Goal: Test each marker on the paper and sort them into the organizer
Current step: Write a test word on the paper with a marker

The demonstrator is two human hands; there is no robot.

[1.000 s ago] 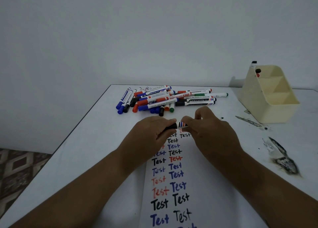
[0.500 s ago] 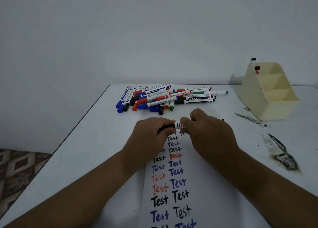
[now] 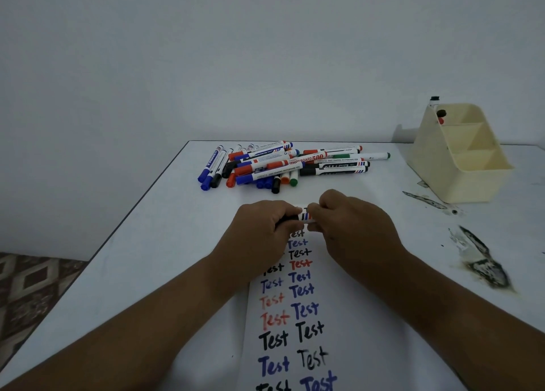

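Plain room: white table, bare wall, patterned floor.

Black smears on white table

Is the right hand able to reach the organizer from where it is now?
Probably yes: bare table lies between the right hand and the organizer. But both hands are occupied, gripping one marker with the left hand.
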